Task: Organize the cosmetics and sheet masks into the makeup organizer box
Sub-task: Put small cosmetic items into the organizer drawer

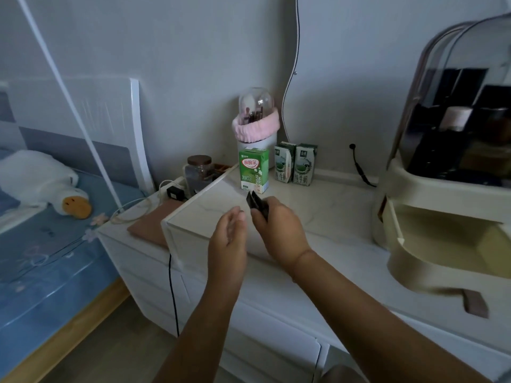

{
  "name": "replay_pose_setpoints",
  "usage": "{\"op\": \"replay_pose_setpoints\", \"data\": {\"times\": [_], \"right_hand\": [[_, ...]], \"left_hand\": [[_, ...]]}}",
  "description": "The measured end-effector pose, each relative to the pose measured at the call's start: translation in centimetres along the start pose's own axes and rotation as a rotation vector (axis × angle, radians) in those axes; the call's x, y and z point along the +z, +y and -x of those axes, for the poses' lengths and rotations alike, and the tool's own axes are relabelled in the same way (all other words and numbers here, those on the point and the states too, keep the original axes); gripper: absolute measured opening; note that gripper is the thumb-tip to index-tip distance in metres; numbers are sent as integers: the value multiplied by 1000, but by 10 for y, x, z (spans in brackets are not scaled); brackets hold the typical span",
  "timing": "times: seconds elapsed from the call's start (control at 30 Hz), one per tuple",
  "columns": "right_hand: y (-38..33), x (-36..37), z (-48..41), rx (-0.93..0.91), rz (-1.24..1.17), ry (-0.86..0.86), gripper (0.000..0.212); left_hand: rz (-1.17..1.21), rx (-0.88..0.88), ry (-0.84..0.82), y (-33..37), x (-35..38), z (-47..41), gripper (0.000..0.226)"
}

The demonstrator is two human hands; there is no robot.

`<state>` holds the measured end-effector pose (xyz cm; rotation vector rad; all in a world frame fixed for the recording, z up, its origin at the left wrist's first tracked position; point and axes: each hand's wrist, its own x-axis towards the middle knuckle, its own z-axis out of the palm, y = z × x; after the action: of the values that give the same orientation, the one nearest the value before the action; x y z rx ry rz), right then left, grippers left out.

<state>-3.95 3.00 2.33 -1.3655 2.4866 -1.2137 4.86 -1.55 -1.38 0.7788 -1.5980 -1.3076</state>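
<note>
I have my right hand [279, 225] clenched around a small dark cosmetic [256, 203] at centre frame, over the table [331, 217]; my left hand [231, 230] is released. It looks light, stiff, perhaps slick, so I'd pinch its 2 flat sides. The organizer box [431, 244] waits at right.

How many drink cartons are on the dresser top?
3: a bright green carton in front of the brush holder, and two darker cartons touching, right of it.

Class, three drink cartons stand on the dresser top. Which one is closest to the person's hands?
The bright green carton, standing alone on the left just beyond the right hand. The two darker cartons stand side by side further back, near the wall.
</note>
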Motion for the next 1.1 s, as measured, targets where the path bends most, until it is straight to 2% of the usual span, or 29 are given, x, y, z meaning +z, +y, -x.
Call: {"op": "replay_pose_setpoints", "data": {"times": [0.13,0.23,0.33,0.43,0.53,0.63,0.7,0.83,0.97,1.1], "right_hand": [[-18,-57,48,-152,-348,175,25],[-15,-113,65,-215,-338,283,24],[3,-166,68,-224,-235,313,22],[35,-201,68,-140,-131,342,16],[70,-218,72,30,7,357,19],[89,-217,75,163,91,246,18],[91,-215,75,220,106,174,20],[94,-214,72,272,220,66,32],[99,-214,73,232,463,45,28],[101,-221,76,199,513,48,25]], "left_hand": [[478,47,-171,61,26,24,34],[648,121,-291,106,58,38,28],[692,102,-379,132,98,42,12],[532,87,-401,137,136,47,8],[259,125,-469,122,160,49,3],[-88,187,-554,107,169,49,28],[-250,267,-550,104,170,49,37],[-355,341,-511,103,166,47,27],[-400,303,-559,99,162,49,18],[-443,340,-565,100,163,52,22]]}}
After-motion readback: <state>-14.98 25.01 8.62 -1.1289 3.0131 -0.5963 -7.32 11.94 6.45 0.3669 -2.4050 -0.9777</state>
